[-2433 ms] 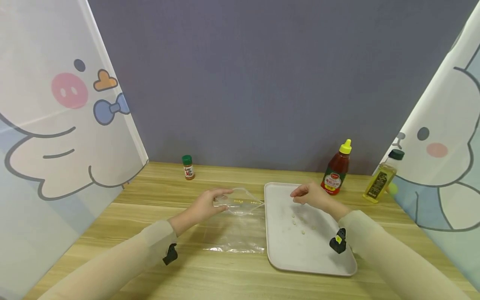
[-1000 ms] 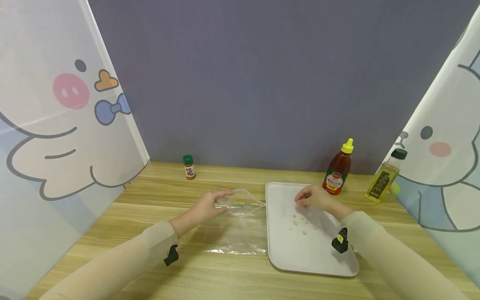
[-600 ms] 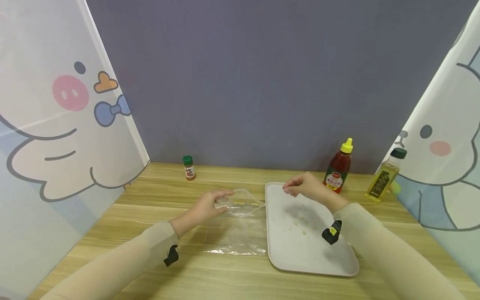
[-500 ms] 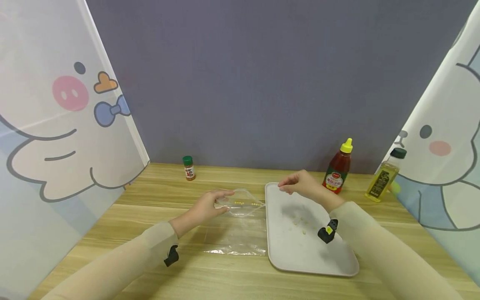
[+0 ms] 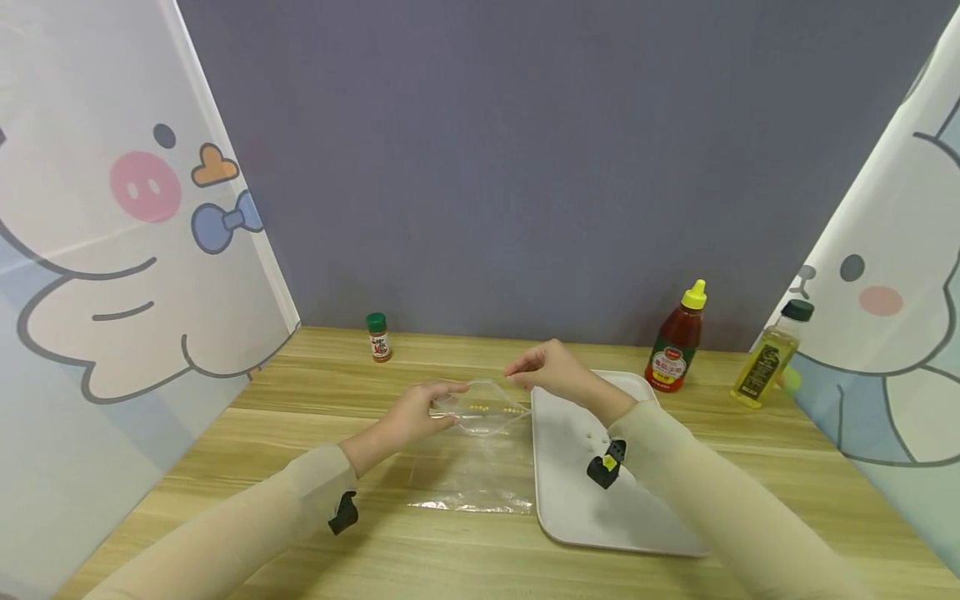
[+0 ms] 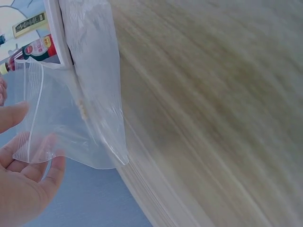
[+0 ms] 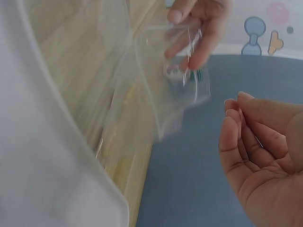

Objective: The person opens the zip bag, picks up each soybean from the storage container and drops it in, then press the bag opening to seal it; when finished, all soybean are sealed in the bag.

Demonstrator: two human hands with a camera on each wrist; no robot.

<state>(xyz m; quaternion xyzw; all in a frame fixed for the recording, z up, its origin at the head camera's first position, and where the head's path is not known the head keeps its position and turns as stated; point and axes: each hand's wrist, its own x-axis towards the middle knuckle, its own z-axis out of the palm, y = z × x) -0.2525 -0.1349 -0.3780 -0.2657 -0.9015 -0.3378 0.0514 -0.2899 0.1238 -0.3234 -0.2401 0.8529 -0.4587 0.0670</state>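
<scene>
Grey wall (image 5: 487,167) across the back. Cartoon panels flank it: left panel (image 5: 97,350) with a pink snout and blue bow, right panel (image 5: 915,408) with a round pink cheek. Wood-grain table (image 5: 420,554) below. Two pale sleeves (image 5: 225,533) reach in from the near side.

White tray (image 5: 570,504), rounded corners, right of centre, partly under the right forearm. Clear zip bag (image 5: 472,483) on the table just beside the tray's left side; bottom edge toward the person, mouth on the far side, raised and spread wide. Whether bag and tray touch, cannot tell.

Left hand (image 5: 412,414) grasps the bag at the left end of its mouth, thumb and fingers apart, fingers seen through the film in both wrist views. Right hand (image 5: 558,372) is up near the right part of the mouth, not touching the bag; thumb and fingertips drawn together, cannot tell whether anything is between them.

Red sauce bottle (image 5: 675,346), yellow cap, upright behind the tray. Oil bottle (image 5: 767,358), dark cap, to its right. Green-capped jar (image 5: 379,340) far left, upright. Black wrist unit (image 5: 343,512) at each cuff.

Smallest: yellow bits (image 5: 480,407) inside the bag, in two clusters; pale bits (image 5: 589,435) on the tray beside the right cuff.
</scene>
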